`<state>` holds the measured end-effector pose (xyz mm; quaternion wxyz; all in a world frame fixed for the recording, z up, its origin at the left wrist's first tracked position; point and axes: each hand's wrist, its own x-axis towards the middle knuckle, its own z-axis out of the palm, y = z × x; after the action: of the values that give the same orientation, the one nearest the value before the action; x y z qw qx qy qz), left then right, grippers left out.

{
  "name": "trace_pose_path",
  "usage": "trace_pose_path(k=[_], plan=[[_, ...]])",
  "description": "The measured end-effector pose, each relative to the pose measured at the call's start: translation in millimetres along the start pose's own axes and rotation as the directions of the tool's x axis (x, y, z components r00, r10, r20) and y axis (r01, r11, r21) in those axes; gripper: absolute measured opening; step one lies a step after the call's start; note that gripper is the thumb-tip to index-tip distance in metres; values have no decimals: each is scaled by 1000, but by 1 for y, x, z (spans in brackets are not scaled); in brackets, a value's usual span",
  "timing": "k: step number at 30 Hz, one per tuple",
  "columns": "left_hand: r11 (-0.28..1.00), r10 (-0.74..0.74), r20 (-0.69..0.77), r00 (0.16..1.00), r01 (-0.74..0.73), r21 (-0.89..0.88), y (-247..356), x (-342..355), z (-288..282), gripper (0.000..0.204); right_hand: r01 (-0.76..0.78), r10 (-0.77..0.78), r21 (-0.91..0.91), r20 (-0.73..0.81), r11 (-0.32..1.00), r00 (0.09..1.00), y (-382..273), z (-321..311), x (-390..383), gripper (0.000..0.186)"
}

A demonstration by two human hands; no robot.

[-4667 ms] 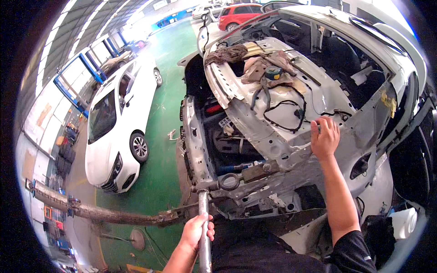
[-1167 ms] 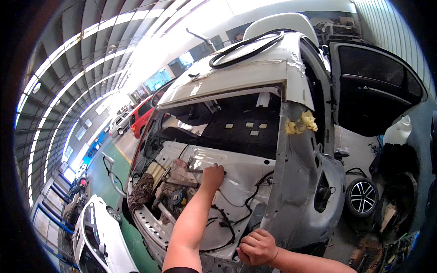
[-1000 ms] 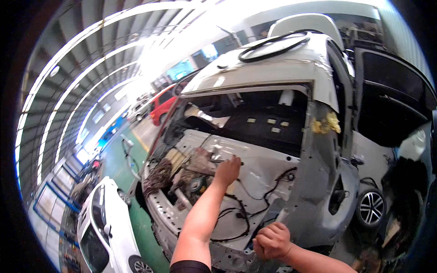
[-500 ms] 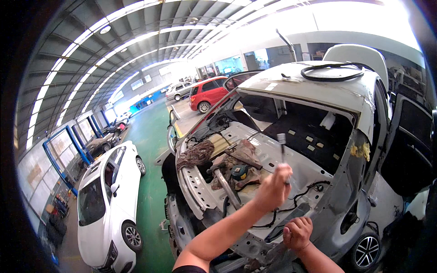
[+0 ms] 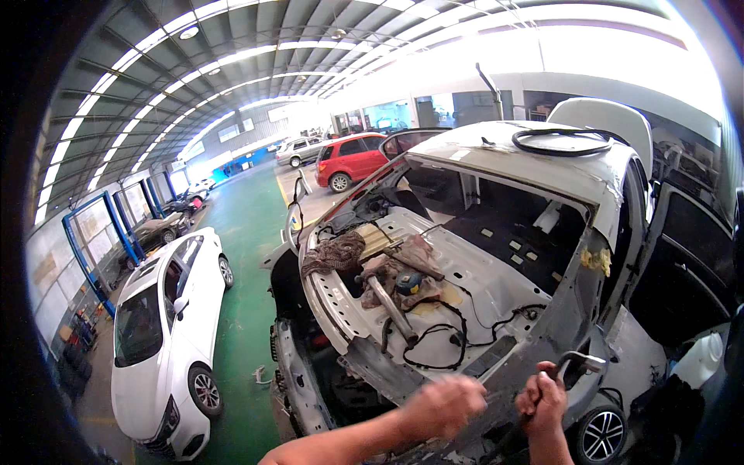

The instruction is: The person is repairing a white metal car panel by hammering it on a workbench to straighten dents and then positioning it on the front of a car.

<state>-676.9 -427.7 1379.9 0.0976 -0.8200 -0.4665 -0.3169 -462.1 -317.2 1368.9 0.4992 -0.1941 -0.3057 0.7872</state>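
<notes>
In front of me is a stripped car body [image 5: 434,225] with no windscreen. Over its near end is my left hand [image 5: 443,407], smeared by motion. Its fingers look curled, and whatever is in them does not show. To the right, near the front wheel, my right hand [image 5: 542,399] is closed around a curved, dark metal tool [image 5: 581,361]. The tool's bright, blunt end sticks out to the right. A metal tube [image 5: 391,310], a crumpled brown rag [image 5: 372,291] and a dark blue, roundish tool [image 5: 408,283] lie on the white panel beyond my hands.
Black wiring [image 5: 463,325] loops over the panel, and a patterned cloth [image 5: 335,254] lies at its left. A coil of black rubber strip [image 5: 570,149] rests on the roof. A white car [image 5: 167,325] stands left, a red car [image 5: 353,159] beyond. An open door [image 5: 682,256] hangs at right.
My left hand has come down from upright, where it held a tool with a shiny metal head; that tool no longer shows. My right hand has moved right, and the curved tool now shows in it.
</notes>
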Motion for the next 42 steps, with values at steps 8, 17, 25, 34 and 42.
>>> trace_pose_path(k=[8, 17, 25, 34, 42], plan=[[-4, -998, -67, 8, 984, 176, -180, 16, 8, 97, 8, -43, -248, -139, 969, 989, -9, -45, -83, 17], [-92, -996, 52, -79, 695, -714, -237, 6, 16, 12, -120, -60, -473, -348, 873, 936, -6, -115, -180, 18], [282, -955, -58, 290, 832, -477, -179, 84, 53, 47, -177, -117, -538, -467, 824, 877, 2, -143, -212, 12], [313, -946, -11, 323, 907, -282, -260, 110, 150, 48, -92, -235, -603, -440, 793, 867, 31, -163, -238, 15], [220, -975, 25, 219, 961, 169, -196, 114, 112, 45, -207, -252, -644, -546, 736, 799, 16, -185, -258, 12]])
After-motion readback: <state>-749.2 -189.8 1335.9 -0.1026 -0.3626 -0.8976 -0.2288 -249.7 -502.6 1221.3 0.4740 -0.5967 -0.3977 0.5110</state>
